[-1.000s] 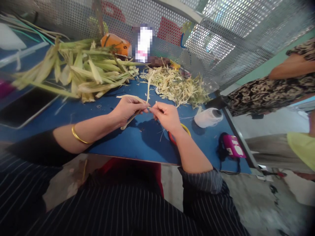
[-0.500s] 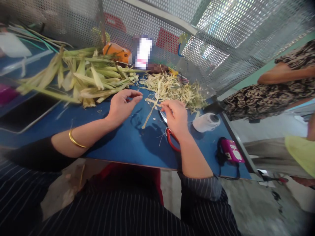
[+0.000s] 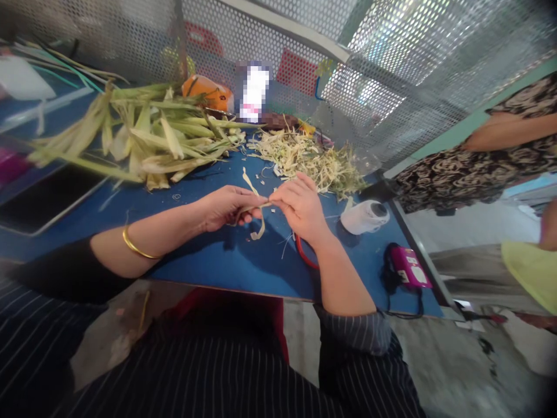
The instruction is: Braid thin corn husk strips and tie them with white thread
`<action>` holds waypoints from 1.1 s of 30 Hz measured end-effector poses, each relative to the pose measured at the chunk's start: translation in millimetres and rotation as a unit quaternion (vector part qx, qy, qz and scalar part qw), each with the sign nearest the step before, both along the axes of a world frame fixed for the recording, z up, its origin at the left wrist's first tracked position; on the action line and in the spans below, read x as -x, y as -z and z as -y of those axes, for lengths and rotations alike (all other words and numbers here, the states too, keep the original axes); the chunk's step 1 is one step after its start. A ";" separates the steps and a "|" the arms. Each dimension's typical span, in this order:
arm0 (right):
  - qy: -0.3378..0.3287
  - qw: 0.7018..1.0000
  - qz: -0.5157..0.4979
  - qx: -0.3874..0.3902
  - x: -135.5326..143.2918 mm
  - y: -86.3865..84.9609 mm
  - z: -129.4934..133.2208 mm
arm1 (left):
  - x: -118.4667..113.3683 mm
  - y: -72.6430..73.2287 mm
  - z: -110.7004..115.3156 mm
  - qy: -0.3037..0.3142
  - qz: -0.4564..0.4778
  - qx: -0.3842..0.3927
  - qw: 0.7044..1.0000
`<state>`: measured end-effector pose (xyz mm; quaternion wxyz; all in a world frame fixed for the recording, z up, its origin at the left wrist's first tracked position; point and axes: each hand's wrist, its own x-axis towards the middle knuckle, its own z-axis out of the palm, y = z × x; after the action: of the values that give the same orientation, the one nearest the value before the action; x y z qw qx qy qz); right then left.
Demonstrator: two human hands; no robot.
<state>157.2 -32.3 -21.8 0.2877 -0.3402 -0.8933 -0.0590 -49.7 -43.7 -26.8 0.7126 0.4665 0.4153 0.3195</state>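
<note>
Over the blue table, my left hand (image 3: 230, 208) pinches pale corn husk strips (image 3: 258, 228), whose loose ends stick out above and below the fingers. The fingertips of my right hand (image 3: 300, 208) close on the same strips, almost touching the left fingertips. Just where the strips cross is partly hidden by my fingers. Beneath my right hand lie scissors with a red handle (image 3: 306, 254), their blades covered by the hand. A white thread spool (image 3: 364, 217) lies to the right of that hand.
Long green corn husks (image 3: 148, 139) are heaped at the left back, and shredded husk (image 3: 304, 154) at the centre back. A phone with a lit screen (image 3: 255, 93) leans behind. A tablet (image 3: 52, 194) lies left, a purple box (image 3: 410, 267) right. Another person (image 3: 487, 157) stands at right.
My left hand has moved right and down and now grips the husk strips, which were in my right hand alone. The crossed strips have been lowered and turned between both hands.
</note>
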 end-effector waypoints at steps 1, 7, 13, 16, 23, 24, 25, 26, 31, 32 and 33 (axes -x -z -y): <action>0.009 1.000 -0.009 -0.017 0.5 -0.4 1.0 | -0.7 0.6 0.4 -0.005 -0.001 -0.002 1.000; 0.134 0.970 -0.192 -0.068 5.0 3.1 7.6 | -5.7 4.6 2.0 -0.127 0.063 -0.017 0.990; 0.052 0.914 -0.205 0.346 11.9 10.2 8.5 | -8.0 4.5 1.6 -0.139 0.101 -0.005 0.985; 0.051 0.880 -0.273 0.385 13.6 10.1 8.3 | -8.7 5.4 2.1 -0.150 0.078 -0.035 0.985; 0.037 0.809 -0.392 0.437 20.7 19.6 4.8 | -13.1 7.9 9.0 -0.094 0.017 -0.069 0.993; 0.040 0.804 -0.407 0.431 21.2 20.1 4.9 | -13.1 7.7 9.4 -0.082 0.019 -0.070 0.994; 0.046 0.801 -0.421 0.422 21.1 19.8 5.0 | -12.9 7.4 9.5 -0.069 0.025 -0.069 0.995; 0.052 0.799 -0.434 0.412 20.4 18.7 5.2 | -12.4 6.9 9.1 -0.057 0.032 -0.062 0.996; 0.042 0.777 -0.482 0.404 11.8 8.9 3.8 | -9.4 2.9 5.4 -0.032 0.079 -0.021 0.996; 0.032 0.767 -0.487 0.416 10.2 7.6 3.3 | -9.4 2.4 4.8 -0.041 0.087 -0.023 0.995; 0.023 0.759 -0.491 0.428 9.0 6.6 3.0 | -9.5 2.0 4.4 -0.049 0.093 -0.027 0.994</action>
<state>148.2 -35.2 -28.4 0.5097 -0.4303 -0.5540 0.4981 -40.1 -48.1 -28.8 0.7190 0.4324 0.3607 0.4074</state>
